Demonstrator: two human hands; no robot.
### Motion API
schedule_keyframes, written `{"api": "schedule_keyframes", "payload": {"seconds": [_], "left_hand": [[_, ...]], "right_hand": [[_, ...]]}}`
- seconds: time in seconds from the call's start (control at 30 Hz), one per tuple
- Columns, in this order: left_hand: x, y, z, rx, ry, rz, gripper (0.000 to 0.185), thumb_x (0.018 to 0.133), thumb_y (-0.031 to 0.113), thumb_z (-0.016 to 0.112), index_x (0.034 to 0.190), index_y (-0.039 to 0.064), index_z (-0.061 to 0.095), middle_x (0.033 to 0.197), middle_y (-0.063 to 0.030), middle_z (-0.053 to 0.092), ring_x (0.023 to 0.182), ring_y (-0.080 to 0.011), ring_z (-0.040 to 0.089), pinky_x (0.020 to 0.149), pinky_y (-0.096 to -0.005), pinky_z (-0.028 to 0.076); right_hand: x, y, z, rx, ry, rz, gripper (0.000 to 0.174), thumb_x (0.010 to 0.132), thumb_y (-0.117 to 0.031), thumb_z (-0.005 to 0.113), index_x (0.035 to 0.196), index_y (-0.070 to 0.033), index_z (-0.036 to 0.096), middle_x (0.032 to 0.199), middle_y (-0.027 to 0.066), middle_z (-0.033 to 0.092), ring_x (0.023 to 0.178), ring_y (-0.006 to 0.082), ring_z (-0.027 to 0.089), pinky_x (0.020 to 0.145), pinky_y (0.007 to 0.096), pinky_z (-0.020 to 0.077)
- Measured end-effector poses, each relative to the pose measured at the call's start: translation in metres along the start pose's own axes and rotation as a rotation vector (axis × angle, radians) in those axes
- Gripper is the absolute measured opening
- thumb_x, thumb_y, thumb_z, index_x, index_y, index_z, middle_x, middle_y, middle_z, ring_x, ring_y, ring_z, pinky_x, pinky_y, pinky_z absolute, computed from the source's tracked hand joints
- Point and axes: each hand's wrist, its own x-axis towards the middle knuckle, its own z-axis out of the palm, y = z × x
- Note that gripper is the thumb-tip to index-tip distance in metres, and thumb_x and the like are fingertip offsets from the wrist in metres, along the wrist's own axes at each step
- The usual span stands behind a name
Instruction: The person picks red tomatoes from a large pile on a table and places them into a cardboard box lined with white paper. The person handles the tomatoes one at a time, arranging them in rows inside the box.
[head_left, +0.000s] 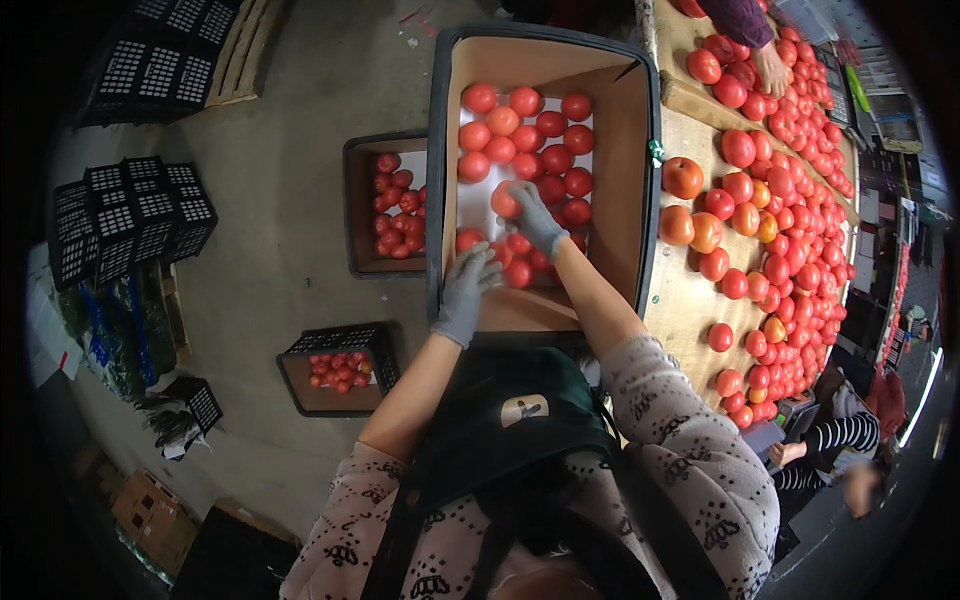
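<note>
Before me stands a deep black plastic crate (655, 195) lined with brown cardboard (619, 150), with a layer of tomatoes (527, 139) on its pale bottom. My right hand (538, 225), in a grey glove, grips a single tomato (505, 199) above a bare patch of that bottom. My left hand (463, 294), also gloved in grey, reaches over the crate's near left side with its fingers apart. It is next to the near tomatoes, partly hiding some; whether it touches them is unclear.
At right, a wooden sorting table (675, 300) bears many loose tomatoes (806, 277); another person's hand (769, 71) reaches among them. Two smaller tomato crates, one lined (360, 262) and one slatted (300, 405), stand at left. Stacked black crates (135, 210) are farther left. A striped-sleeved person (840, 435) is lower right.
</note>
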Motion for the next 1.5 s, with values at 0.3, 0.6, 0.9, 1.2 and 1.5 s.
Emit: {"api": "schedule_keyframes", "payload": {"seconds": [0.3, 0.6, 0.9, 1.2, 1.5], "left_hand": [[0.031, 0.031, 0.039, -0.517, -0.492, -0.173, 0.051, 0.094, 0.030, 0.059, 0.135, 0.006, 0.042, 0.136, -0.0146, 0.044, 0.126, -0.0302, 0.046, 0.100, -0.0509, 0.045], [0.051, -0.011, 0.012, 0.780, -0.022, 0.467, 0.037, 0.087, 0.017, 0.068, 0.118, 0.004, 0.053, 0.117, -0.0167, 0.057, 0.111, -0.0334, 0.055, 0.092, -0.0515, 0.050], [0.031, -0.012, 0.010, -0.781, -0.044, -0.350, 0.026, 0.096, 0.029, 0.055, 0.107, 0.006, 0.059, 0.109, -0.0144, 0.062, 0.105, -0.0358, 0.059, 0.092, -0.0558, 0.047], [-0.040, 0.093, 0.017, 0.484, -0.419, 0.398, 0.042, 0.089, 0.020, 0.066, 0.125, 0.003, 0.053, 0.115, -0.0161, 0.060, 0.110, -0.0263, 0.057, 0.096, -0.0388, 0.048], [-0.050, 0.127, 0.089, 0.935, -0.834, 0.167, 0.072, 0.081, 0.024, 0.075, 0.140, 0.006, 0.039, 0.133, -0.0115, 0.048, 0.121, -0.0213, 0.049, 0.102, -0.0342, 0.043]], "right_hand": [[-0.028, -0.033, -0.024, -1.030, 0.575, -0.539, 0.026, 0.092, -0.022, 0.056, 0.113, -0.008, 0.063, 0.110, 0.0144, 0.062, 0.107, 0.0296, 0.058, 0.092, 0.0409, 0.0469], [0.059, 0.045, -0.044, -1.392, 0.924, -0.590, 0.074, 0.078, -0.048, 0.066, 0.141, -0.019, 0.039, 0.125, 0.0164, 0.044, 0.113, 0.0379, 0.044, 0.087, 0.0522, 0.0450], [0.051, -0.007, -0.036, -1.193, 0.485, -0.254, 0.069, 0.083, -0.047, 0.066, 0.139, -0.018, 0.038, 0.120, 0.0149, 0.051, 0.108, 0.0315, 0.052, 0.082, 0.0450, 0.0505], [-0.139, -0.041, 0.028, 0.767, -0.769, 0.224, 0.081, 0.088, -0.071, 0.038, 0.130, -0.002, 0.043, 0.074, 0.0162, 0.060, 0.054, 0.0349, 0.059, 0.048, 0.0418, 0.0524], [-0.211, -0.045, 0.026, 0.767, -0.700, 0.303, 0.085, 0.085, -0.077, 0.036, 0.101, 0.004, 0.057, 0.077, 0.0202, 0.063, 0.060, 0.0362, 0.064, 0.039, 0.0409, 0.0507]]}}
